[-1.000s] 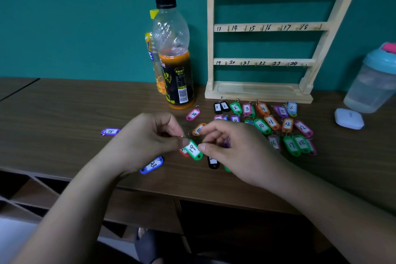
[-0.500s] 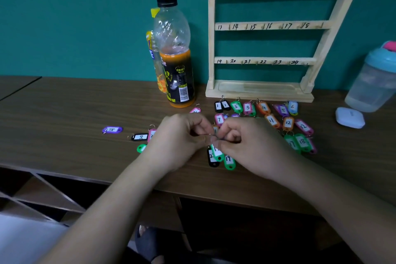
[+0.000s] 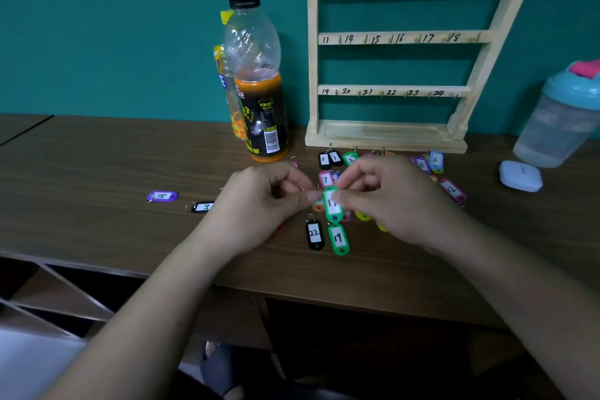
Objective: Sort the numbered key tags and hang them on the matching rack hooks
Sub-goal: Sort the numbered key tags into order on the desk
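The left hand (image 3: 259, 201) and right hand (image 3: 386, 201) are pinching the top of the green tag (image 3: 333, 209) between fingertips. They have been drifting right along the desk (image 3: 97, 156) and turning it upright, just behind tag 22 (image 3: 314, 234) and tag 19 (image 3: 338, 239). The rack (image 3: 399, 39) is holding nothing yet.

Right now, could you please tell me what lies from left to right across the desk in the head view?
Purple plastic key tag, black plastic key tag beside it, clear bottle of orange drink, held green plastic key tag, white rounded case.
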Demonstrator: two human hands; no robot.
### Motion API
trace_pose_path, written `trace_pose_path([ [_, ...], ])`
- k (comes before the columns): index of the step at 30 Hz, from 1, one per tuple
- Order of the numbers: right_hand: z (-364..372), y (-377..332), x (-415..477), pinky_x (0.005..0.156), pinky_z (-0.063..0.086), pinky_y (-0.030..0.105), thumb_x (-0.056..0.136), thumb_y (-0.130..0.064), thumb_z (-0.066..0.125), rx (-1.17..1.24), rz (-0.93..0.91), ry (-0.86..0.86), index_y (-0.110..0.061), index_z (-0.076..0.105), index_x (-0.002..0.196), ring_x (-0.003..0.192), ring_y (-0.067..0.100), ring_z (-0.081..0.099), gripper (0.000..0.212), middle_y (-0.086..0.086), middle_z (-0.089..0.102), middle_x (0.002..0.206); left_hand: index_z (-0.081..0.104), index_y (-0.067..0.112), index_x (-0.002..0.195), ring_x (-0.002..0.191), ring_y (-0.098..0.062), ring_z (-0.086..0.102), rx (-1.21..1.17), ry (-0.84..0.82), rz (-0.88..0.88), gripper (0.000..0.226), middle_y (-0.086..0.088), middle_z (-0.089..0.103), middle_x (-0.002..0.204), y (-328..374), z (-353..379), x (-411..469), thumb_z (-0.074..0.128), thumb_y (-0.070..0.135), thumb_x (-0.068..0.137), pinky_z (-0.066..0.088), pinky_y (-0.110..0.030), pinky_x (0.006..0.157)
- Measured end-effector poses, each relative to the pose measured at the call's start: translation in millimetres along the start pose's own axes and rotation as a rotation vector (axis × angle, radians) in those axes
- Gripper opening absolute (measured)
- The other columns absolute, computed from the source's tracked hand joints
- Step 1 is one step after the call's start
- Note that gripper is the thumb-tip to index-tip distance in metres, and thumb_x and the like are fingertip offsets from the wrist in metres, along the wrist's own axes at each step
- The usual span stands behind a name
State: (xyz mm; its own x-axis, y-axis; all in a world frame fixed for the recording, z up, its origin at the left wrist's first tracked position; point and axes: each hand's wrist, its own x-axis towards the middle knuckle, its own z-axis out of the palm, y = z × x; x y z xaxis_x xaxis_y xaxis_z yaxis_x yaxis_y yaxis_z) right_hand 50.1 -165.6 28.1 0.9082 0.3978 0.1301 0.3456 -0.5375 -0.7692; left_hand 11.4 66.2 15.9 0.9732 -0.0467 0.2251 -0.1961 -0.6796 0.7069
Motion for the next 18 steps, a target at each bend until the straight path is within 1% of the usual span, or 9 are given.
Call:
trace_pose_path([
  [2, -7, 2, 0, 0.071, 0.054, 0.028, 0.090, -0.031, 0.084, -0.020, 0.009, 0.017, -0.029, 0.075, 0.093, 0.075, 0.000, 0.072, 0.009, -0.015, 0.078, 0.083, 0.076, 0.038, 0.096, 0.073, 0.004, 0.065, 0.060, -0.049, 0.004, 0.017, 0.019, 0.075, 0.090, -1, -1, -2, 0.084, 0.048, 0.084, 0.053, -0.027, 0.074],
  [4, -11, 3, -2, 0.070, 0.052, 0.026, 0.090, -0.031, 0.084, -0.034, 0.032, -0.037, -0.028, 0.075, 0.092, 0.075, 0.000, 0.072, 0.009, -0.015, 0.078, 0.083, 0.076, 0.037, 0.096, 0.086, 0.001, 0.065, 0.134, -0.077, 0.035, 0.020, 0.020, 0.073, 0.090, -1, 1, -3, 0.087, 0.047, 0.081, 0.049, -0.021, 0.077],
  [6, -12, 5, -6, 0.074, 0.055, 0.030, 0.091, -0.030, 0.084, -0.051, 0.057, -0.105, -0.028, 0.075, 0.093, 0.077, 0.001, 0.073, 0.009, -0.014, 0.078, 0.084, 0.077, 0.034, 0.095, 0.090, -0.001, 0.062, 0.182, -0.081, 0.069, 0.023, 0.017, 0.071, 0.089, 0, 5, -4, 0.088, 0.046, 0.080, 0.043, -0.014, 0.075],
  [7, -10, 6, -7, 0.078, 0.058, 0.033, 0.090, -0.030, 0.084, -0.061, 0.063, -0.127, -0.028, 0.075, 0.094, 0.078, 0.002, 0.073, 0.010, -0.013, 0.079, 0.084, 0.076, 0.034, 0.094, 0.091, -0.002, 0.060, 0.202, -0.083, 0.087, 0.023, 0.016, 0.070, 0.088, 0, 7, -4, 0.089, 0.046, 0.079, 0.041, -0.013, 0.075],
  [8, -9, 6, -8, 0.081, 0.059, 0.035, 0.090, -0.030, 0.084, -0.071, 0.067, -0.139, -0.027, 0.075, 0.094, 0.079, 0.002, 0.074, 0.010, -0.013, 0.079, 0.084, 0.076, 0.034, 0.094, 0.092, -0.003, 0.059, 0.224, -0.086, 0.104, 0.024, 0.016, 0.068, 0.088, -1, 9, -4, 0.089, 0.047, 0.079, 0.041, -0.014, 0.077],
  [10, -5, 8, -9, 0.082, 0.060, 0.035, 0.090, -0.031, 0.085, -0.088, 0.074, -0.138, -0.028, 0.075, 0.095, 0.079, 0.001, 0.073, 0.011, -0.014, 0.079, 0.084, 0.075, 0.035, 0.094, 0.094, -0.002, 0.056, 0.251, -0.100, 0.117, 0.024, 0.017, 0.066, 0.088, -2, 10, -4, 0.088, 0.048, 0.078, 0.042, -0.018, 0.081],
  [14, 0, 10, -12, 0.072, 0.053, 0.027, 0.090, -0.032, 0.085, -0.131, 0.079, -0.148, -0.030, 0.073, 0.093, 0.076, -0.003, 0.071, 0.012, -0.016, 0.078, 0.082, 0.075, 0.034, 0.090, 0.094, -0.003, 0.055, 0.296, -0.109, 0.117, 0.016, 0.016, 0.064, 0.089, -3, 12, -3, 0.087, 0.041, 0.082, 0.042, -0.018, 0.082],
  [17, 4, 10, -14, 0.066, 0.047, 0.021, 0.090, -0.034, 0.085, -0.189, 0.061, -0.142, -0.032, 0.072, 0.093, 0.074, -0.007, 0.069, 0.013, -0.018, 0.077, 0.081, 0.075, 0.034, 0.087, 0.091, -0.004, 0.057, 0.298, -0.099, 0.114, 0.010, 0.015, 0.067, 0.088, -4, 12, -2, 0.085, 0.033, 0.085, 0.045, -0.024, 0.081],
  [18, 5, 10, -15, 0.065, 0.046, 0.020, 0.090, -0.034, 0.084, -0.199, 0.056, -0.135, -0.032, 0.072, 0.094, 0.074, -0.007, 0.069, 0.013, -0.018, 0.077, 0.081, 0.075, 0.034, 0.086, 0.091, -0.004, 0.058, 0.301, -0.101, 0.112, 0.010, 0.016, 0.068, 0.088, -4, 12, -1, 0.085, 0.032, 0.085, 0.045, -0.022, 0.081],
])
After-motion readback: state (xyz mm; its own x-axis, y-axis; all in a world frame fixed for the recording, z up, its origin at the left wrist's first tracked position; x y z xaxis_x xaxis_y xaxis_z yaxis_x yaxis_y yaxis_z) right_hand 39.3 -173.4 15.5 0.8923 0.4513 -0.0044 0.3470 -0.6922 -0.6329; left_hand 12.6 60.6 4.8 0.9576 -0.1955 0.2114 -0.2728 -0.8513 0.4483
